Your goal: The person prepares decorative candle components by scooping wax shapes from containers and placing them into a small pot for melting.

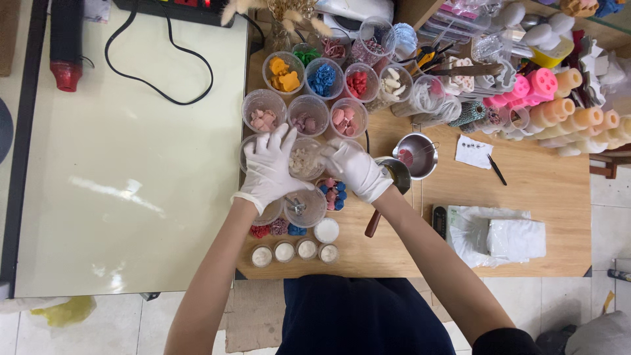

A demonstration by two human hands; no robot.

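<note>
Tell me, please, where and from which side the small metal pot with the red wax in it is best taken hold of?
Best by its thin handle, I think: the small metal pot stands upright on the wooden table, handle pointing right over bare table. Come from the right; clear cups crowd the left, where both hands are.

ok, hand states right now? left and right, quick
Left hand: white-gloved, fingers spread, resting on the clear plastic cup of pale pieces.
Right hand: white-gloved, fingers curled at that cup's other side; firm grip cannot be told.
</note>
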